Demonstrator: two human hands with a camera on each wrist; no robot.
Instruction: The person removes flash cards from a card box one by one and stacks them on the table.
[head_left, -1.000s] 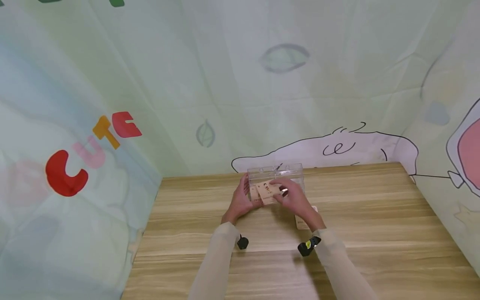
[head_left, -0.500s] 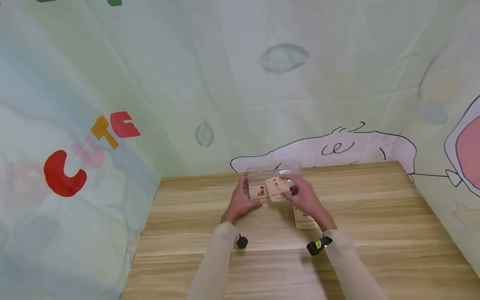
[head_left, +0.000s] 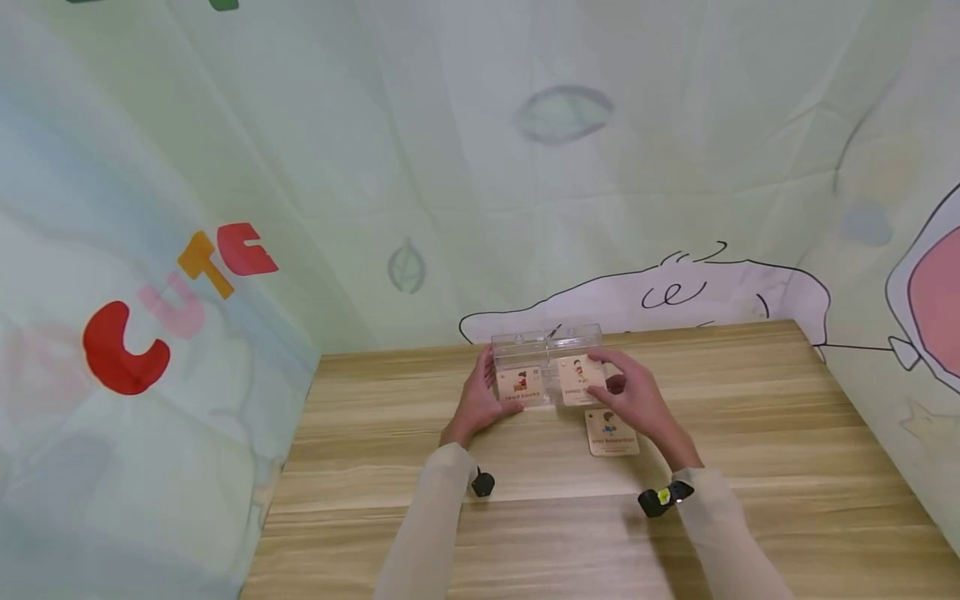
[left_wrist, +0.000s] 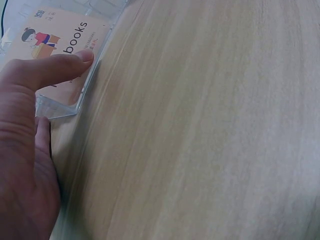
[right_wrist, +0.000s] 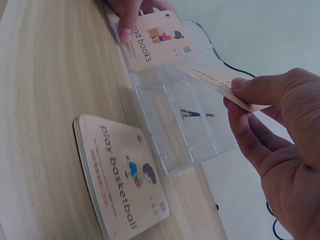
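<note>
A clear plastic card holder (head_left: 576,340) stands near the table's back edge. My left hand (head_left: 481,400) grips its left end, with the thumb over the front edge and the lower part of a "read books" card (left_wrist: 52,42) lying in the left section. In my right hand (head_left: 637,397), a picture card (head_left: 579,379) is pinched between thumb and fingers, held tilted above the holder's right section. The right wrist view shows this card almost edge-on, apart from the holder. On the table in front lies a stack of cards (right_wrist: 122,175), with "play basketball" on top.
The wood-grain table (head_left: 375,533) meets a printed cloth backdrop (head_left: 465,167) behind the holder and at both sides. A dark cable (right_wrist: 225,62) runs behind the holder in the right wrist view.
My right hand has moved right with the pinched card, from over the left section to over the right one. This uncovers the "read books" card and the stack. My left hand stays put.
</note>
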